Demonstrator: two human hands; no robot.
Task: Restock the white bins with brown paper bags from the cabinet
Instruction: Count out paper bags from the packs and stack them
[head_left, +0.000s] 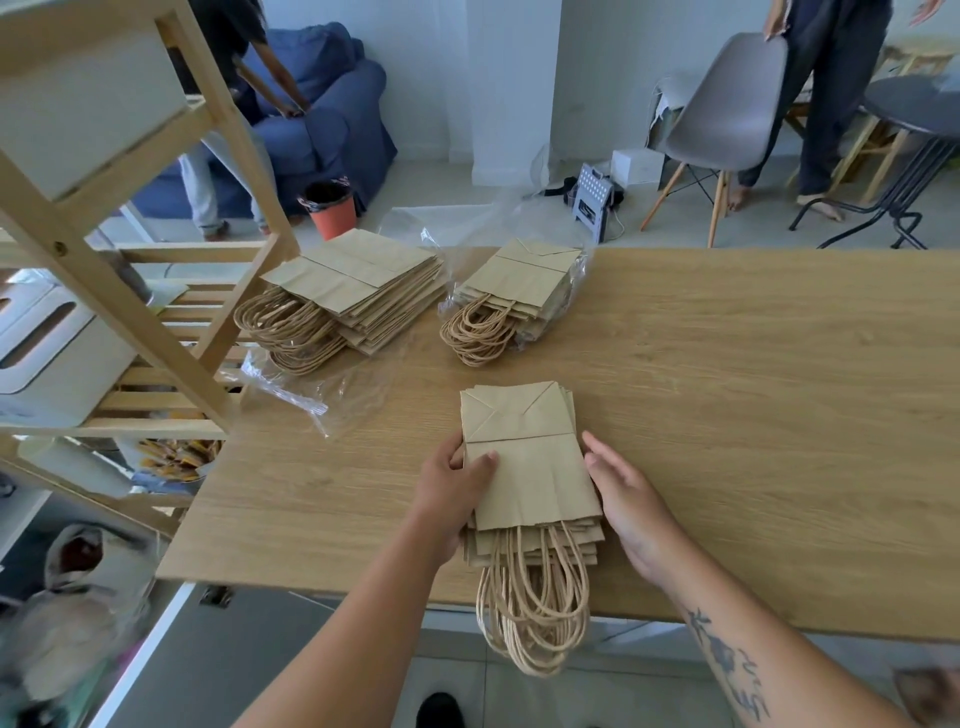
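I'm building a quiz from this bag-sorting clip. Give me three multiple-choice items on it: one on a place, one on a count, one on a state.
1. Where do the handles of the nearest stack of brown paper bags lie?
A. Tucked under the stack
B. Hanging past the near edge of the wooden table
C. Pointing at the grey chair

2. How many stacks of bags lie on the table?
A. Two
B. Three
C. Five

3. How is the far right stack kept?
A. Inside clear plastic wrap
B. Tied with string
C. Inside a white bin

Answers: 1 B, the twisted handles droop over the table edge toward the floor. 2 B, one lies between the left hand and right hand, with the far left stack and the far right stack beyond. 3 A, shiny plastic surrounds it.
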